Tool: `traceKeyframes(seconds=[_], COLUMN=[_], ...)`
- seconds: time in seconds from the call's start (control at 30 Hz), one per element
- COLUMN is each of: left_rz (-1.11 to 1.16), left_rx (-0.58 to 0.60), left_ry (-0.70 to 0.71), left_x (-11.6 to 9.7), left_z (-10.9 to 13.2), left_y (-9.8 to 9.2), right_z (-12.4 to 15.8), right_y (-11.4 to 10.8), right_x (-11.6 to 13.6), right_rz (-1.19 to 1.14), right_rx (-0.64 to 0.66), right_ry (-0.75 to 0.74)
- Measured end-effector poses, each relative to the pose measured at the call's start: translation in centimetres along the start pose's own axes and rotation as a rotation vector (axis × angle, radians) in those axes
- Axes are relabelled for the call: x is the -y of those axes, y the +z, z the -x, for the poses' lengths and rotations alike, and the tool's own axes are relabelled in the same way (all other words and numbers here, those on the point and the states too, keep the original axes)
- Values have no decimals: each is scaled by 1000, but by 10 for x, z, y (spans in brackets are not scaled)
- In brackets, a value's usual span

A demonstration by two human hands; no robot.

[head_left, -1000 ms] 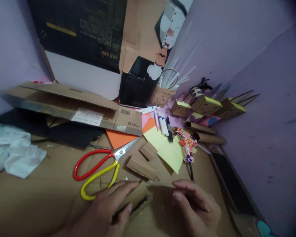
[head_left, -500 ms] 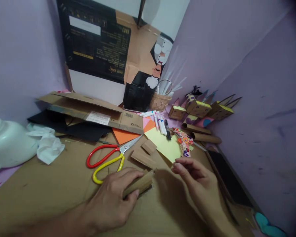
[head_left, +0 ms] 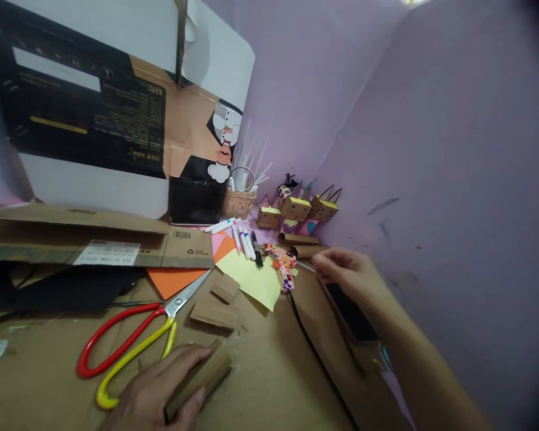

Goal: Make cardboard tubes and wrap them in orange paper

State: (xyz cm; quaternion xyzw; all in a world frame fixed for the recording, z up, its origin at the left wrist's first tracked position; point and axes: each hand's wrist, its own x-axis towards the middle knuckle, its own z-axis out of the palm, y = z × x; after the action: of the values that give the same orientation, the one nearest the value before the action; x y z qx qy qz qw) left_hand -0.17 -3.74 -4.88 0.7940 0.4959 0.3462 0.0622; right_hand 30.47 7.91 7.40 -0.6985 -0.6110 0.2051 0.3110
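Observation:
My left hand (head_left: 157,389) lies at the bottom edge, fingers wrapped round a rolled brown cardboard tube (head_left: 202,377) that rests on the cardboard-covered surface (head_left: 269,371). My right hand (head_left: 345,270) is stretched out to the right near the purple wall, fingers curled close to a thin white stick (head_left: 306,267) beside the patterned paper piece (head_left: 282,260). Whether it grips the stick I cannot tell. Red-and-yellow scissors (head_left: 130,335) lie just left of my left hand.
Two cardboard scraps (head_left: 215,305), yellow paper (head_left: 251,276), orange paper (head_left: 173,279) and markers (head_left: 245,239) lie in the middle. A flat box (head_left: 94,236) and printed board (head_left: 85,120) stand behind. Small cardboard boxes (head_left: 296,208), a basket (head_left: 239,202) and a dark phone (head_left: 350,308) sit by the wall.
My right hand has left the tube and reached far right toward the wall. My left hand keeps the tube. The view has swung to the right and up.

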Motion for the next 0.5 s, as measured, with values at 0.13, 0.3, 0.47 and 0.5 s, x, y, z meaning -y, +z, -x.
traceKeyframes(seconds=[0.13,0.3,0.47,0.5], left_rz=[-40,21,107,114], left_rx=[6,40,100,103], left_ry=[-69,-149,-211,-218], left_x=[-5,-14,-21,-22], left_z=[-5,-11,-13,-13], left_y=[-6,-15,-17,-17], right_z=[-23,-35,-23,-18], right_y=[44,75,81,78], right_x=[-9,-27,-33,-32], right_rz=[167,55,-274,-343], right_rx=[88,96,114,115], right_ry=[58,158,276,280])
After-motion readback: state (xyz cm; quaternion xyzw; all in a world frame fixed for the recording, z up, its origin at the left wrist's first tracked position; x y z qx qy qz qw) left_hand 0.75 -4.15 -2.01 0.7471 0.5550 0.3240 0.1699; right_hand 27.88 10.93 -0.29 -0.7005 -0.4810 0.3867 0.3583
